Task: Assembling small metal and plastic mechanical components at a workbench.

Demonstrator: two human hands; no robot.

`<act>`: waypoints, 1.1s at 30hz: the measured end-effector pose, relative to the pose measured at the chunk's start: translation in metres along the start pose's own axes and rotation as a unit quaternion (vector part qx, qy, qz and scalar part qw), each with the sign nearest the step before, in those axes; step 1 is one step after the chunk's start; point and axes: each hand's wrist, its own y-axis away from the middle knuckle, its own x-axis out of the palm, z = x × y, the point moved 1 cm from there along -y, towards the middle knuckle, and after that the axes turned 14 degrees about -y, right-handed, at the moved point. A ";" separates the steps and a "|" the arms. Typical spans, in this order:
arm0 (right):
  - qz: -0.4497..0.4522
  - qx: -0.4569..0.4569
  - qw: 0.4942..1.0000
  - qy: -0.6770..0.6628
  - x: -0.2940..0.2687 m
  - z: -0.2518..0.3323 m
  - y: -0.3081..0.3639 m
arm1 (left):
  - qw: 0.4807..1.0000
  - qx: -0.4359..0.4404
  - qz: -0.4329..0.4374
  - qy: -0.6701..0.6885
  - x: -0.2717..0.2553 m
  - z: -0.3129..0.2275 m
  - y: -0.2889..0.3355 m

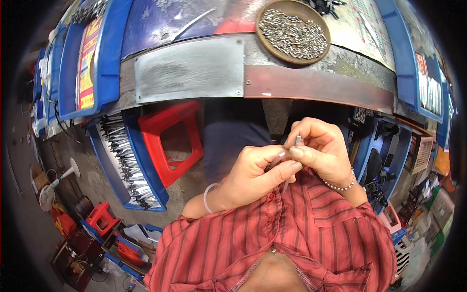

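Both my hands meet in front of my chest, just short of the bench edge. My right hand (321,148) is closed, pinching a small grey metal cylinder (298,139) between thumb and fingers. Close beside it, my left hand (260,173) is closed on a thin dark piece with a pale tip (281,154); its kind is too small to tell, and my fingers cover most of it. The fingertips of the two hands nearly touch. Beyond them on the bench, a round brown bowl (317,58) holds many small shiny metal parts (292,31).
A metal plate (189,68) is screwed to the bench front. Blue bins stand at the bench's left (108,73) and right (406,68). Below are a red stool (168,170), a blue bin of black-and-silver rods (163,202) and another blue bin (404,158) at right.
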 end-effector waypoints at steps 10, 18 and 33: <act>-0.066 0.029 0.994 -0.077 -0.006 -0.001 0.000 | 0.999 -0.027 0.004 0.046 0.010 0.002 -0.009; -0.117 -0.067 0.988 0.074 -0.012 0.005 0.006 | 0.999 -0.049 -0.017 0.005 0.010 0.007 -0.014; 0.186 -0.390 0.661 0.614 0.006 0.011 0.019 | 0.990 -0.055 -0.038 0.121 0.006 0.017 -0.020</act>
